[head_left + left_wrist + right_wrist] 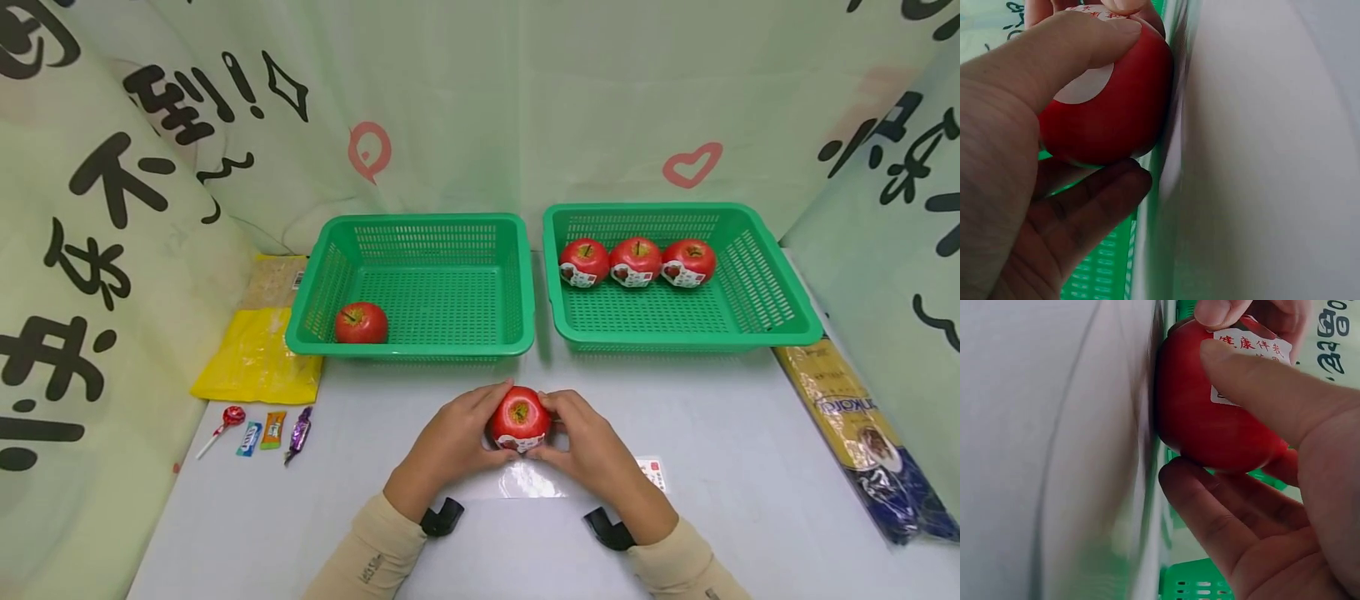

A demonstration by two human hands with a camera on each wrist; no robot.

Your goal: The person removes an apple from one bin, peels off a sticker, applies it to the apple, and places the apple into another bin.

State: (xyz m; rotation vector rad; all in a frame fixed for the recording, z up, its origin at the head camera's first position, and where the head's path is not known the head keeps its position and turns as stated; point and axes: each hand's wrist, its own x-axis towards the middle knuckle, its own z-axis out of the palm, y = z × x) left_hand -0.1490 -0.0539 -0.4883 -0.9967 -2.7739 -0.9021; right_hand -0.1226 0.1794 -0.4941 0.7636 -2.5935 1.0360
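Note:
A red apple (520,414) with a white label stands on the white table in front of the baskets, stem end up in the head view. My left hand (453,429) grips its left side, with the thumb (1104,40) pressed over the label and the other fingers around the far side. From the right, my right hand (588,433) holds the same apple; its thumb (1241,378) lies across the label's printed edge. Both thumbs come close together on the near side. Just in front of the apple lies a shiny clear film (531,482).
Behind are two green baskets: the left basket (412,350) has one apple (362,323), the right basket (686,340) three labelled apples (636,260). A yellow bag (258,358), a lollipop (233,415) and wrapped sweets (273,429) lie left; a gold-blue packet (847,417) lies right.

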